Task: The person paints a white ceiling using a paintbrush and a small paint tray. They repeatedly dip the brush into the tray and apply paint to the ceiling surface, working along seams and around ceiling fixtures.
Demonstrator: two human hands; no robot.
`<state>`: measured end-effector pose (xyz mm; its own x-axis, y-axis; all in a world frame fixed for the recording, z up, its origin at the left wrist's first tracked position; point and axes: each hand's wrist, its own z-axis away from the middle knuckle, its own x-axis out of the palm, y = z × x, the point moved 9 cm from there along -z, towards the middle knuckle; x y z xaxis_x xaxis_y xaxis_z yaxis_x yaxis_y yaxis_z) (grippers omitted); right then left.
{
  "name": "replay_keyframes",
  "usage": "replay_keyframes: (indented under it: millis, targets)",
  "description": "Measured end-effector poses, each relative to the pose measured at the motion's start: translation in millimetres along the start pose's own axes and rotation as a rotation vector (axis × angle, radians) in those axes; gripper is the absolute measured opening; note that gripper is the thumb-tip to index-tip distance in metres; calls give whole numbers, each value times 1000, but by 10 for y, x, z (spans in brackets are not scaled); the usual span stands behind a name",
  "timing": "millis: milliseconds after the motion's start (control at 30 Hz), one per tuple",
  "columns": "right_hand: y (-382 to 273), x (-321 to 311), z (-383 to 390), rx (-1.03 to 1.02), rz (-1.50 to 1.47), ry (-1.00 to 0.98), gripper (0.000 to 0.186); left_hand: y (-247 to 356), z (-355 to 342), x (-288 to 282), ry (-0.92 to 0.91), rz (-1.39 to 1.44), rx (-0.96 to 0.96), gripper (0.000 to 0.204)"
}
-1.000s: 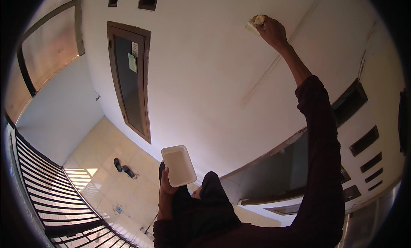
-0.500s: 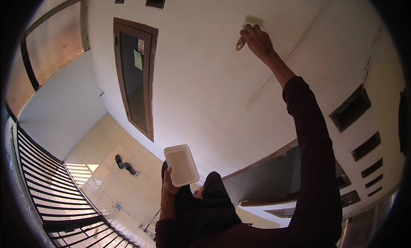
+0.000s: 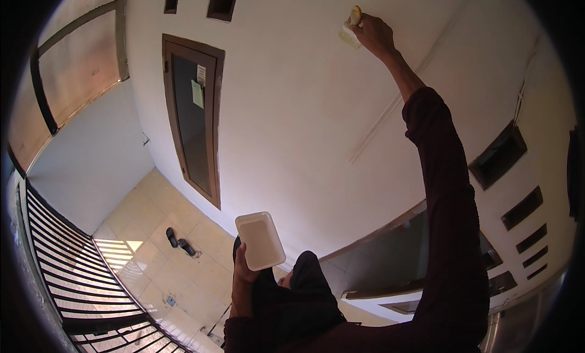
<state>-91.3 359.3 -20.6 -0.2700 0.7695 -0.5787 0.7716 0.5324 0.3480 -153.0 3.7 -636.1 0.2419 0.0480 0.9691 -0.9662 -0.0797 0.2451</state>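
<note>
High on the white wall (image 3: 292, 127), my right hand (image 3: 373, 36) grips a paintbrush (image 3: 350, 36) with pale bristles and a light handle. The handle end points up and the bristles point down to the left, against or very close to the wall. Low in front of my body, my left hand (image 3: 244, 268) holds a white rectangular tub (image 3: 261, 240) by its left side, thumb at the rim. The tub's open top faces me, and its inside looks pale; I cannot tell how much is in it.
A brown-framed window (image 3: 194, 118) is set in the wall to the left. Black sandals (image 3: 180, 241) lie on the tiled floor (image 3: 201, 261). A dark barred gate (image 3: 73, 255) runs along the lower left. An open doorway (image 3: 384, 249) lies below my right arm; small dark wall openings (image 3: 499, 153) are farther right.
My right hand has moved slightly up and turned over, so the brush's bristles now point down instead of up. The tub stays in my left hand, almost unmoved.
</note>
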Motion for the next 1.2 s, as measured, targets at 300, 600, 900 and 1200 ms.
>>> replay_keyframes:
  millis: [300, 600, 900, 1200]
  targets:
    - [-205, -711, -368, -232, 20, 344, 21, 18, 36, -31, -1, 13, -1, 63]
    - [-780, 539, 457, -479, 347, -8, 13, -22, -4, -123, -43, -20, 11, 64]
    - [-419, 335, 95, -26, -33, -213, 30, 43, 43, -65, -14, -13, 25, 63]
    - [-145, -743, -439, -130, 143, 289, 19, 40, 19, -80, 8, -15, 37, 67]
